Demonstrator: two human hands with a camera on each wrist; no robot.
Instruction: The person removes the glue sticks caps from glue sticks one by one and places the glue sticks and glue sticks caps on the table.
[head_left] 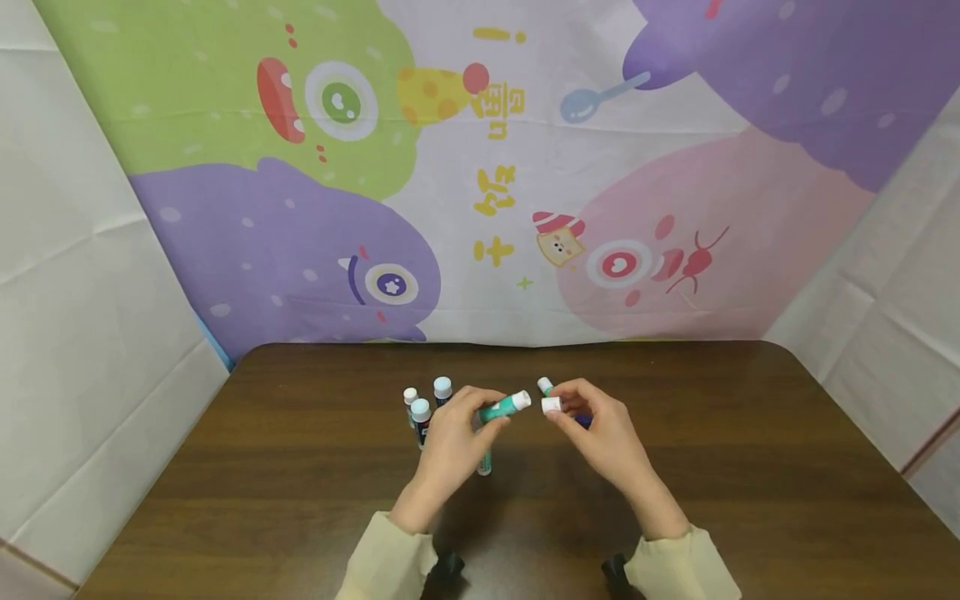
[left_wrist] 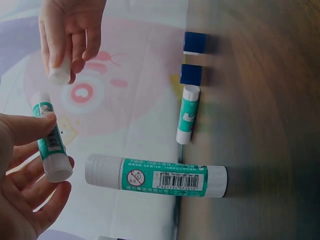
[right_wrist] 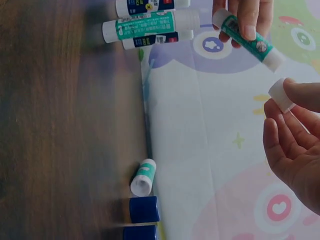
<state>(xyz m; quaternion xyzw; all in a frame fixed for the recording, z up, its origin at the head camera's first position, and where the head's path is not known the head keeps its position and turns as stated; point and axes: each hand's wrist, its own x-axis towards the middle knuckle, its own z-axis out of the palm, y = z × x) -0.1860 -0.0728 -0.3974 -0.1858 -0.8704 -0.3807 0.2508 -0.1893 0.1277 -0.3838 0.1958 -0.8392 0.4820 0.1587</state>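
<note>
Between thumb and fingers, my left hand [head_left: 453,437] holds a green-and-white glue stick [head_left: 504,407]. It tilts in the air above the table, with its white end toward the right hand. A short white cap [head_left: 551,405] is pinched by my right hand [head_left: 607,433]. In the right wrist view the cap [right_wrist: 281,96] is apart from the end of the held glue stick [right_wrist: 245,40], with a small gap between them. Another green glue stick [left_wrist: 165,177] stands uncapped on the table near the left hand, partly hidden by it in the head view.
Dark-blue-labelled glue sticks [head_left: 422,421] stand left of the left hand, beside a thinner white-topped one [head_left: 410,395]. Behind the right hand stands a small green-and-white glue stick or tube [left_wrist: 188,115], beside two blue caps [left_wrist: 191,74]. A cartoon-printed cloth [head_left: 510,308] hangs behind the table [head_left: 712,417].
</note>
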